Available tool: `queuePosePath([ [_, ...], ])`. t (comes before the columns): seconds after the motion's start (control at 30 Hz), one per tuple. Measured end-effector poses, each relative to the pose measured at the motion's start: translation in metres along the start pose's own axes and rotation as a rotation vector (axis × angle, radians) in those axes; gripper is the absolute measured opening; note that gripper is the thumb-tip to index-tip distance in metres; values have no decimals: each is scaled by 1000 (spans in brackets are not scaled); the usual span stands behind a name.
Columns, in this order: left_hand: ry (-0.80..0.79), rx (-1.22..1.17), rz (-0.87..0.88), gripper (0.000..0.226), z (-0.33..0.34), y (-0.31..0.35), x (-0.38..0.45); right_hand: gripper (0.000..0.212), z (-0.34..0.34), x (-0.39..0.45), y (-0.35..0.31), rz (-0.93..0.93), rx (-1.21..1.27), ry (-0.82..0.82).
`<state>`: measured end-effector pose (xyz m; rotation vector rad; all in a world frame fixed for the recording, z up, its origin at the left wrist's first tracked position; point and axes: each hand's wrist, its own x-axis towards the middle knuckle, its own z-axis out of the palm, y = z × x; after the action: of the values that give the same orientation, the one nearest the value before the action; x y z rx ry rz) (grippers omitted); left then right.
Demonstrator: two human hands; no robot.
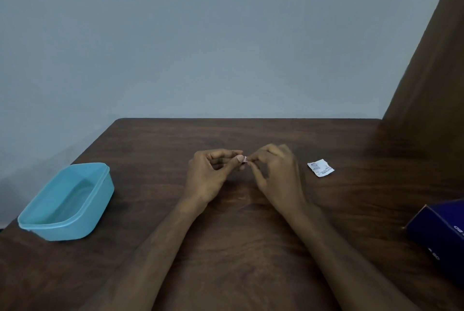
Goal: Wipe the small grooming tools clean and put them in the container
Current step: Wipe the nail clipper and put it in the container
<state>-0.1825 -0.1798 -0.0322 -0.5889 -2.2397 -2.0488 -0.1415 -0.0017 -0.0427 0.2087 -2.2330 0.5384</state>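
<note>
Your left hand (212, 176) and right hand (275, 172) meet above the middle of the table (251, 248), fingers curled, both pinching a tiny white piece (245, 159) between the fingertips. It is too small to tell what it is. Your forearms run back toward the near edge and cover much of the wood there. Just to the right of your right hand, a small torn white packet (321, 167) lies flat on the table, apart from your fingers. Well off to the left, by the left edge, stands the open light-blue container (66, 201); nothing shows inside it. At the right edge a dark blue box (438, 230) is cut off by the frame.
</note>
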Motion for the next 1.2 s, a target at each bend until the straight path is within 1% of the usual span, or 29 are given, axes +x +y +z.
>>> queuePosePath([
  [0.07, -7, -2, -8, 13, 0, -2, 0, 2, 3, -1, -1, 0, -55, -32],
  [0.17, -13, 0, -1, 12, 1, -3, 1, 18, 4, 0, -6, -26, 16, -74],
  [0.2, -12, -7, -5, 12, 1, -4, 2, 17, 3, 0, -5, -26, 24, -80],
  [0.27, -2, -20, -8, 11, 2, -5, 3, 9, -2, 0, -2, 33, -33, -67],
  [0.33, 7, -37, -11, 10, 4, -6, 4, 13, -7, -1, 1, 113, -76, -47],
  [0.4, 9, -46, -12, 11, 2, -6, 4, 19, -6, -1, -2, 101, -43, -49],
  [0.5, 17, -44, -9, 14, 0, -6, 4, 18, 0, -3, -10, 43, -14, -67],
  [0.6, 40, -77, -20, 12, 2, -5, 3, 18, -5, -2, -6, 131, -93, -31],
  [0.67, 41, -84, -25, 13, 3, -5, 4, 19, -6, -2, -3, 165, -93, -35],
  [0.8, 47, -59, -16, 15, 3, -6, 4, 17, -1, -4, -12, 84, -12, -67],
  [0.93, 67, -81, -23, 16, 5, -6, 5, 23, -4, -2, -8, 172, -96, -33],
  [1.1, 93, -128, -35, 15, 6, -5, 6, 18, 1, -3, -13, 96, -60, -79],
  [1.2, 103, -118, -46, 12, 5, -5, 5, 17, 4, -2, -8, 152, 20, -77],
])
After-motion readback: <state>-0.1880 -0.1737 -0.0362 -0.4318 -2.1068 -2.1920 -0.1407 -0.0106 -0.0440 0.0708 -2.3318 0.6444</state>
